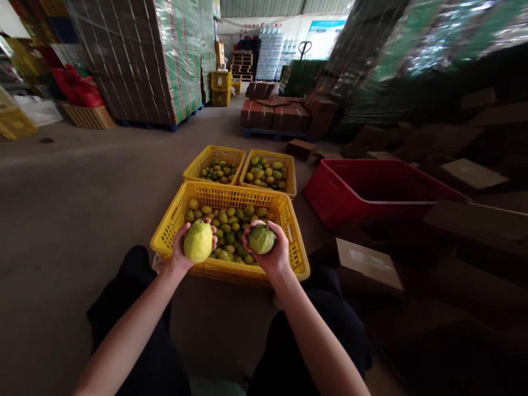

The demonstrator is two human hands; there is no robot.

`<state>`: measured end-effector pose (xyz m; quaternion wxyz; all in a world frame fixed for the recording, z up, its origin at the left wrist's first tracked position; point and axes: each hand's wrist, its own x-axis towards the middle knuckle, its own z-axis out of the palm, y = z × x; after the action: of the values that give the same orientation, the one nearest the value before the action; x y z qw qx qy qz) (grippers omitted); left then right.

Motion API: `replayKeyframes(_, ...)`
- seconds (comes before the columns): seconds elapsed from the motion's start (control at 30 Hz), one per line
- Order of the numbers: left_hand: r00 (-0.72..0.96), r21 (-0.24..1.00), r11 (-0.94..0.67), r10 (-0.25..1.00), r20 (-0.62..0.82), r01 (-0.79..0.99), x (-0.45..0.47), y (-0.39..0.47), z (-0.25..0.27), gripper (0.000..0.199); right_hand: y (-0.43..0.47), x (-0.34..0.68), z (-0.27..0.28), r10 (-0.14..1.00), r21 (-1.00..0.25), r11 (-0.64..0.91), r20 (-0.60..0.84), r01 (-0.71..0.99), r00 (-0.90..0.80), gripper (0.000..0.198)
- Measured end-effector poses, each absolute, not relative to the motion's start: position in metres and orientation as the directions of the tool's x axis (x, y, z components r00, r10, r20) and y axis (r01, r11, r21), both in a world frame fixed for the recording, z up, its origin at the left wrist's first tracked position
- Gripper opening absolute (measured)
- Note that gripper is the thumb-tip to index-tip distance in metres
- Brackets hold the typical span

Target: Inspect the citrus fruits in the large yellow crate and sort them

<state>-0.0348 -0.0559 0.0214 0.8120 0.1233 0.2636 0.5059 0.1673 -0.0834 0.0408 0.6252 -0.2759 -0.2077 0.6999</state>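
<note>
My left hand (180, 248) is wrapped round a large yellow guava (198, 242), its skin pale and slightly bumpy. In my right hand (279, 252) sits a smaller, rounder green guava (262, 239), with the fingers curled about it. Both hands hover over the near part of a big yellow plastic crate (293, 220) with slotted walls. Inside that crate lie several yellow and green fruits (231, 226), partly hidden behind my hands.
Behind the near crate stand two smaller yellow crates, left (190, 169) and right (293, 179), both holding similar fruit. A red bin (325, 198) is at the right, among cardboard boxes (365, 261). Wrapped pallet stacks (132, 60) and low stacked cartons (274, 115) stand farther back.
</note>
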Motion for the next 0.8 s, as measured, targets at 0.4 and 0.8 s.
replayKeyframes(0.4,0.515,0.594,0.515,0.836,-0.188,-0.618,-0.032,-0.063,0.019,0.030,-0.079,0.166,0.035,0.988,-0.657,-0.156,-0.116,-0.737,-0.105,0.022)
replayKeyframes(0.8,0.211,0.402,0.478,0.808,-0.551,-0.781,-0.020,-0.045,0.021,0.018,-0.072,0.152,0.022,0.951,-0.646,-0.287,-0.279,-0.708,-0.131,0.018)
